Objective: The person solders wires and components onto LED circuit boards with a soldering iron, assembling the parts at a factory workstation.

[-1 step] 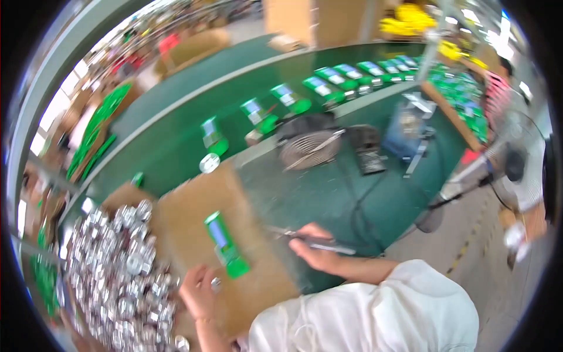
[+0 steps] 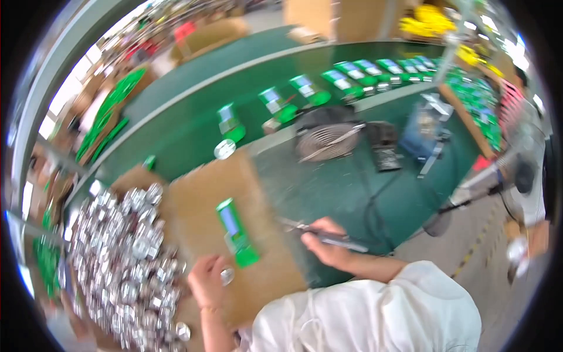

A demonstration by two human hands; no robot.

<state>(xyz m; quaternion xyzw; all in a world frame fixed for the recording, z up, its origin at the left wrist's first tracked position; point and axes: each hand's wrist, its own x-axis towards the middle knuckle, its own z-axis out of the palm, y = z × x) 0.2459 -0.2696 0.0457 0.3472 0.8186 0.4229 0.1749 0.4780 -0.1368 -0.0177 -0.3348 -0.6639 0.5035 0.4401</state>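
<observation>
My right hand is closed around a slim dark hand tool. Its thin metal tip points left over the edge of a brown cardboard sheet. On that sheet lies a green circuit board with a pale rectangular part along its upper half. My left hand is just below and left of the board, its fingers curled. Right beside those fingers is a small round silver piece; blur hides whether they grip it or anything else.
A large heap of shiny silver parts lies left of the sheet. Several green boards line the green belt beyond. A round-grilled device, a dark box and a blue container stand on the green bench, with cables nearby.
The whole view has shifted, so the bench and both hands appear farther right. My hands keep about the same places relative to the board, and the right still holds the tool.
</observation>
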